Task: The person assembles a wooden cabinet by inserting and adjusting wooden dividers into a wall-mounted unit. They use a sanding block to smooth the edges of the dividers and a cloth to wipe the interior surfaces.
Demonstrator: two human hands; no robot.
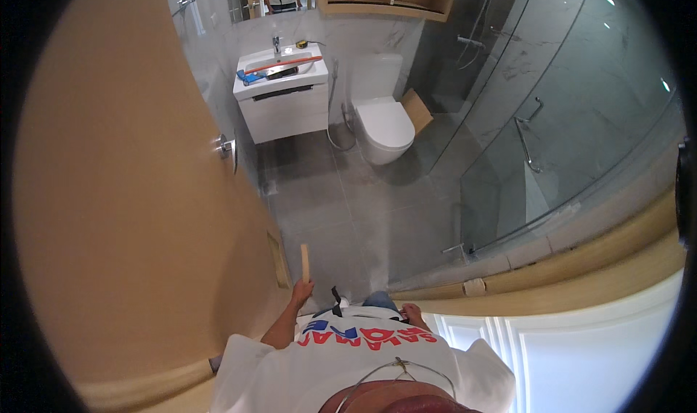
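Note:
In my left hand is a short, pale strip of wood, held upright with its free end pointing away from me. That hand is closed round the strip's lower end, close to the edge of the wooden door. My right hand rests by my waist at the right, its fingers curled in. Whether anything is inside those fingers is too small to make out.
A white vanity basin bears several tools, including a long orange one and a tape measure. Right of it stands a toilet with cardboard behind. A glass shower panel lines the right; the door handle juts out left.

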